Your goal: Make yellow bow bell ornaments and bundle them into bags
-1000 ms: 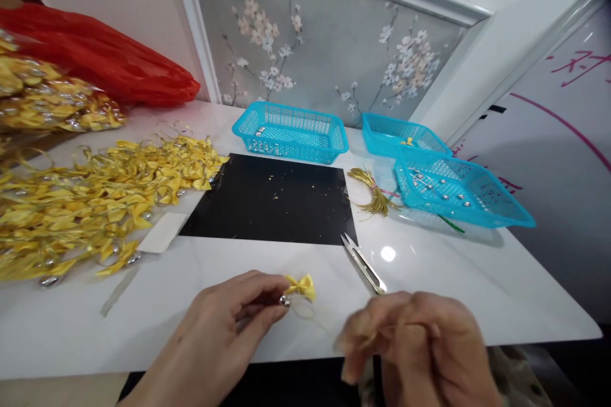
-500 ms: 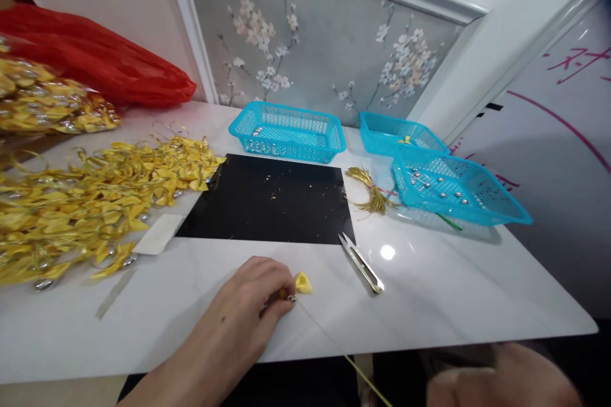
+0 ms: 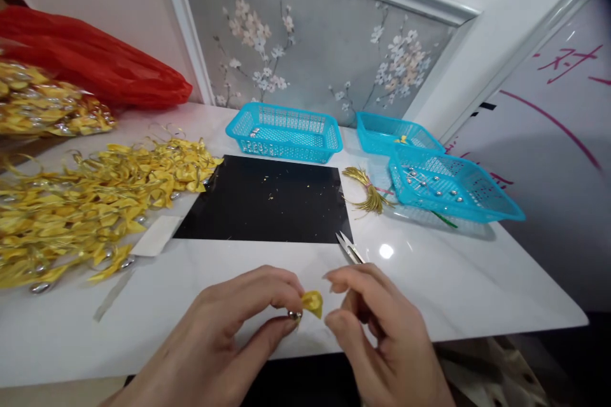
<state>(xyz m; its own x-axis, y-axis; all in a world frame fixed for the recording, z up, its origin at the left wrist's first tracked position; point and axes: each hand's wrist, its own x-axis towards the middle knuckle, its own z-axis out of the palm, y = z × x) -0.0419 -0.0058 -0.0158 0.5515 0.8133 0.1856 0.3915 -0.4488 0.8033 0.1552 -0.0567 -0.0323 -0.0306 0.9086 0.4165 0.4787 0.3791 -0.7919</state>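
Note:
Between thumb and fingertips, my left hand (image 3: pixel 243 324) pinches a yellow ribbon bow with a small silver bell (image 3: pixel 294 315) on it. The bow's yellow loop (image 3: pixel 312 303) sticks out to the right of the fingertips. My right hand (image 3: pixel 382 331) is just right of the bow, thumb and index finger apart, not touching it. No cord can be made out in its fingers. Beyond this hand lie thread snips (image 3: pixel 349 247), their handle end hidden behind it.
Many yellow ribbon bows with bells (image 3: pixel 105 203) are heaped at left, before a red bag (image 3: pixel 95 57). A black sheet (image 3: pixel 258 203) lies mid-table. Behind and right stand blue baskets (image 3: pixel 286 151), some holding small silver pieces. A gold cord bundle (image 3: pixel 370 194) lies right of the sheet.
My right hand has come up from below the table edge to beside the bow. The gold cord stretched toward it no longer shows. My left hand has turned slightly, still pinching the bow.

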